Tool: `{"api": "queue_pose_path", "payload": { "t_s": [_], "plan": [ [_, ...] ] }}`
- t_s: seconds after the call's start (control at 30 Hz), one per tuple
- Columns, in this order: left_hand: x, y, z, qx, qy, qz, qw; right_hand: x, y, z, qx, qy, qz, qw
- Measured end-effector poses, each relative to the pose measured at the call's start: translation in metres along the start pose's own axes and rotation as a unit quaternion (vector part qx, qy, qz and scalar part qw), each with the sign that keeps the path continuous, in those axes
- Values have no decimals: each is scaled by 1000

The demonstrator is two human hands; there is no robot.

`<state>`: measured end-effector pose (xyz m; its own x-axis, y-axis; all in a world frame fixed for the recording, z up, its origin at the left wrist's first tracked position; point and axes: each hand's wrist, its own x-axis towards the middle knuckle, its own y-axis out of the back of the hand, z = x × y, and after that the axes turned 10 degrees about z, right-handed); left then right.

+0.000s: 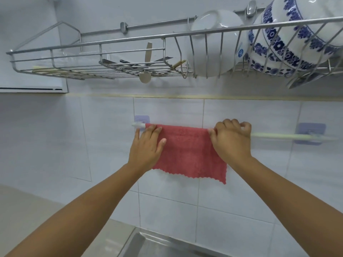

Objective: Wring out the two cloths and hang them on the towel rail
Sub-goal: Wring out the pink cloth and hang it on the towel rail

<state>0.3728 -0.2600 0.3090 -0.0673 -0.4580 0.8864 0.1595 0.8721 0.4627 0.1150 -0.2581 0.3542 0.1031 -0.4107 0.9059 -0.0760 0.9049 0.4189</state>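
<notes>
A red cloth (187, 151) hangs draped over the left half of the pale green towel rail (274, 135), which is fixed to the tiled wall by two purple stick-on mounts (310, 129). My left hand (146, 145) lies flat with fingers spread on the cloth's left edge, next to the rail's left end. My right hand (231, 140) curls over the rail at the cloth's top right corner, fingers bent around the fabric and rail. A second cloth is not in view.
A steel wire dish rack (89, 52) hangs above, holding utensils, a white bowl (213, 43) and blue-patterned bowls (289, 34). A steel sink (148, 243) corner shows at the bottom, with beige countertop (27, 210) to the left.
</notes>
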Motion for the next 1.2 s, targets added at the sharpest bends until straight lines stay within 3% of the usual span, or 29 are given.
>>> {"api": "queue_pose_path", "payload": {
  "t_s": [0.17, 0.3, 0.47, 0.67, 0.87, 1.2],
  "plan": [
    [16, 2, -5, 9, 33, -52, 998, 2, -3, 5, 34, 4, -67, 997],
    [35, 6, -13, 14, 39, -117, 992, -4, -10, 9, 109, -13, -29, 994],
    [29, 4, -20, 40, 13, -145, 989, -10, -15, 23, 175, 10, 15, 984],
    [2, -3, 0, 43, 46, -61, 996, -9, -15, 24, 191, 6, 19, 981],
    [7, -6, -7, 56, 51, -66, 995, -10, -17, 16, 168, -17, 66, 983],
    [9, -2, -15, 97, 35, -97, 990, -12, -13, 15, 143, -5, 30, 989]
  ]
}}
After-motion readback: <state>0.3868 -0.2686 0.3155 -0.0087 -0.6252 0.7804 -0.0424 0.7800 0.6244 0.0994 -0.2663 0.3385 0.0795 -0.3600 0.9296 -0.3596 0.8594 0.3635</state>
